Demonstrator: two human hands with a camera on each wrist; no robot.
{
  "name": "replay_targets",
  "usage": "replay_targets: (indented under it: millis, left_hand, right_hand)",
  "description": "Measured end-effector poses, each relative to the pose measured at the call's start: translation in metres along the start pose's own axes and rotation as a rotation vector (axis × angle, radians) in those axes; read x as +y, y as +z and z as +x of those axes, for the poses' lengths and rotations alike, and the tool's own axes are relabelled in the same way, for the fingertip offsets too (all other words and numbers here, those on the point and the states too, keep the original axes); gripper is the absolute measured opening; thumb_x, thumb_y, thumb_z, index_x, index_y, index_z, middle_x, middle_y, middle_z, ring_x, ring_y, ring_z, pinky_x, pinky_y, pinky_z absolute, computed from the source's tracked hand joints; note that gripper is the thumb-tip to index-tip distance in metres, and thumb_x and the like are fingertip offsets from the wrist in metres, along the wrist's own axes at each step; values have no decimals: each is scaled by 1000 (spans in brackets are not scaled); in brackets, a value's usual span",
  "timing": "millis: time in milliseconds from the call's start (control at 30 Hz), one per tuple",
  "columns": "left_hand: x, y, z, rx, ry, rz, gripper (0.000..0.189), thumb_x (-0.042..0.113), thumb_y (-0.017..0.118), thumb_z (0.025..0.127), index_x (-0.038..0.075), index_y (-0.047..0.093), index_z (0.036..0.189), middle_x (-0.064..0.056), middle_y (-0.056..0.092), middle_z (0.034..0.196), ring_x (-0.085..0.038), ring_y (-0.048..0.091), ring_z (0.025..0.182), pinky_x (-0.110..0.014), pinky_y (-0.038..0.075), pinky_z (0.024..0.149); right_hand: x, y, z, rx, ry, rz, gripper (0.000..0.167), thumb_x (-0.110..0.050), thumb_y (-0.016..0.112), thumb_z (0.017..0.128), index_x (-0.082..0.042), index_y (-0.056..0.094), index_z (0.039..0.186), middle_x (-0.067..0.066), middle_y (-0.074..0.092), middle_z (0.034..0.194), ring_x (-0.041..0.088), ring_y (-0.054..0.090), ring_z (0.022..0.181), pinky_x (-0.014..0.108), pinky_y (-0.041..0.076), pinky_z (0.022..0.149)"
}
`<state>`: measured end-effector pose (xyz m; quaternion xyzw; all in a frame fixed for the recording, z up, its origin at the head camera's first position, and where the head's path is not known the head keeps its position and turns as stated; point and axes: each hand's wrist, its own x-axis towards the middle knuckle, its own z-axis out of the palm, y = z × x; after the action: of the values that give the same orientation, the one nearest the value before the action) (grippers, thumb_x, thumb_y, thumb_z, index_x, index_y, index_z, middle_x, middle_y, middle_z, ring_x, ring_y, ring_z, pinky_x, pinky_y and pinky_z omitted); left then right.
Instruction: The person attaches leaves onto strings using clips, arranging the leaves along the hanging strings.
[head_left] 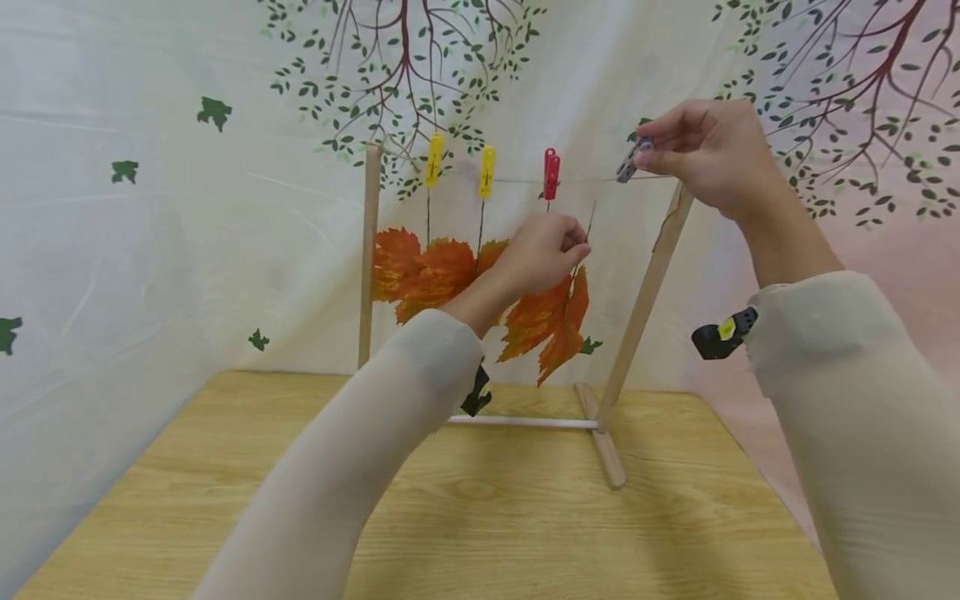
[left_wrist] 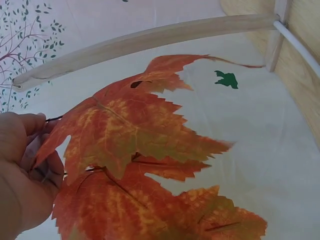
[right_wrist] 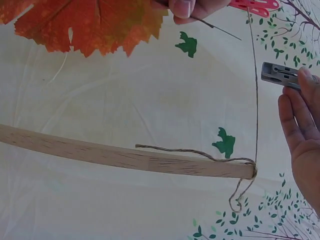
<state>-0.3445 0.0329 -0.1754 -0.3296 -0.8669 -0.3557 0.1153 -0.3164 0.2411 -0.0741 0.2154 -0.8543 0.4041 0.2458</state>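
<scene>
In the head view my left hand [head_left: 546, 254] pinches the thin dark stem of an orange-red artificial maple leaf [head_left: 566, 321]; the stem's tip points up below the string. My right hand [head_left: 708, 154] holds a grey clothespin [head_left: 628, 167] between thumb and fingers, close to the string near the right post. In the right wrist view the grey clothespin [right_wrist: 280, 75] lies beside the string [right_wrist: 256, 100], apart from it. Along the line, two yellow clothespins [head_left: 434, 160] and a red clothespin [head_left: 552, 173] hang, with stems of other leaves [head_left: 427, 271] below the yellow ones.
A wooden frame with a left post [head_left: 370, 250], a slanted right post [head_left: 648, 292] and a white bottom rod [head_left: 525, 422] stands on the wood-grain table [head_left: 480, 517]. Twine is knotted around the post's top [right_wrist: 247, 171]. Behind hangs a cloth backdrop [head_left: 187, 250] printed with branches.
</scene>
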Motion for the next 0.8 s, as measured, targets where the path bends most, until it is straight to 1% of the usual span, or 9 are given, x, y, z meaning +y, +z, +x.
replay_targets:
  millis: [100,233,367,433,533,800]
  left_hand:
    - [2,0,3,23,-11,16,21,22,62,104,6,70,114,-4,68,95,-18,59,82,-21,51,71]
    - [9,0,5,57,-27,82,19,24,60,105,8,69,113,-2,67,96,-17,59,82,-21,50,71]
    - [17,1,9,89,-65,129,19,25,58,106,10,68,113,0,67,97,-15,60,81,-22,51,70]
    - [20,2,11,107,-82,129,19,26,58,106,10,68,112,0,67,96,-15,60,80,-22,51,68]
    - [22,3,13,119,-91,122,20,26,58,106,11,68,112,1,67,95,-15,60,79,-22,50,66]
    - [21,9,12,109,-114,86,18,27,56,107,13,65,114,2,65,97,-14,60,81,-22,51,68]
  right_hand:
    - [-2,1,1,-6,-2,-18,25,-9,76,92,-3,72,117,0,71,99,14,68,90,10,52,81]
    - [-5,7,5,-24,-14,-70,27,-10,74,94,-5,72,120,-2,70,99,13,68,91,11,51,82]
    - [-6,13,10,-47,-14,-100,27,-10,73,95,-6,72,121,-2,70,101,14,68,92,12,52,83]
    - [-6,13,10,-56,-15,-112,27,-10,72,96,-7,72,122,-2,70,101,13,68,92,13,52,83]
    - [-6,13,11,-62,5,-121,27,-10,72,96,-8,71,122,-2,70,102,13,68,93,12,52,83]
    - [-2,13,9,-68,35,-92,26,-10,74,95,-8,72,121,-2,70,101,13,68,93,12,52,83]
